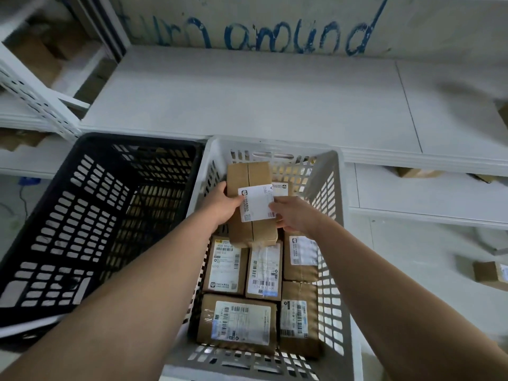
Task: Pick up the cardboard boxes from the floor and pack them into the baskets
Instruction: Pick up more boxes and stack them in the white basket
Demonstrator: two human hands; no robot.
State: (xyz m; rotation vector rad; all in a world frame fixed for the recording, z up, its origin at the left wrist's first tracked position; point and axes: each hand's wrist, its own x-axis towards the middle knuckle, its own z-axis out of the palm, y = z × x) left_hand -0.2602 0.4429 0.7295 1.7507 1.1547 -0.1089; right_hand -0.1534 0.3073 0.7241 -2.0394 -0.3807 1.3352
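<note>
Clamping 1 cardboard box (251, 204) between left grip (224, 204) and right grip (294, 218), above the white basket (275, 144).

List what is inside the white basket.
Inside the white basket, five labelled boxes lie flat at the near end. The left hand and right hand hold a sixth box above them, which hides the basket's far floor.

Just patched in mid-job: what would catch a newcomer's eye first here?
The left hand and right hand grip a cardboard box over the white basket at centre, which already holds several labelled boxes. A black basket stands directly left of it, and blue scrawled lettering runs along the wall at the top.
</note>
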